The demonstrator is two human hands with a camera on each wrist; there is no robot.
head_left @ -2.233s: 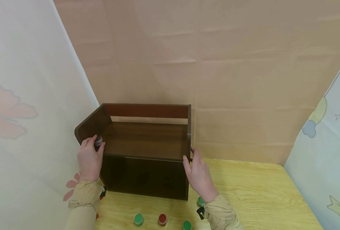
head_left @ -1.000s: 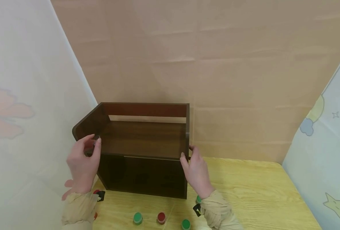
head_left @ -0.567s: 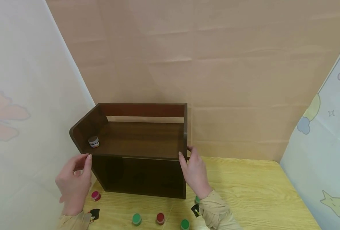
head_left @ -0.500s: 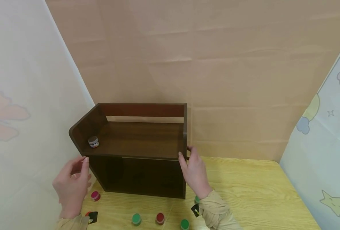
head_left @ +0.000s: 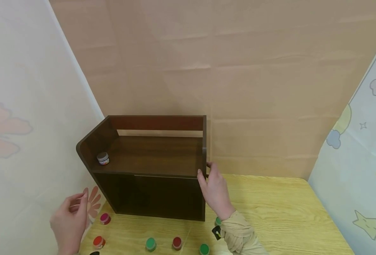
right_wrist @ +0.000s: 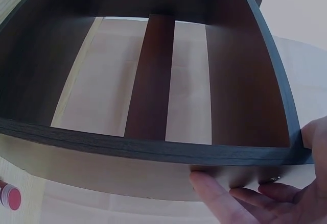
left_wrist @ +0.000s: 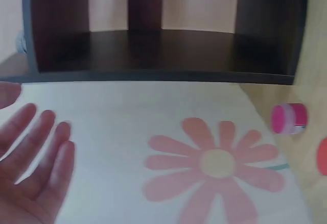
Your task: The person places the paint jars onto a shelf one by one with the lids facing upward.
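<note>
Small round grey-lidded jar (head_left: 103, 158): released, now upright on upper level, left end, of dark-brown wooden shelf unit (head_left: 156, 156) | Left hand (head_left: 68, 221): drawn back, fingers loose, holding nothing | Right hand (head_left: 216, 191): fingers gripping unit's right side | Jar's placing looks finished

The left hand (head_left: 68, 221) hangs beyond the surface's (head_left: 270, 212) left edge, fingers loosely bent. The right hand (head_left: 218, 194) grips the shelf's (head_left: 159, 154) near right corner, thumb in front, fingers outside, sleeve (head_left: 242, 232) gathered at the wrist.
</note>
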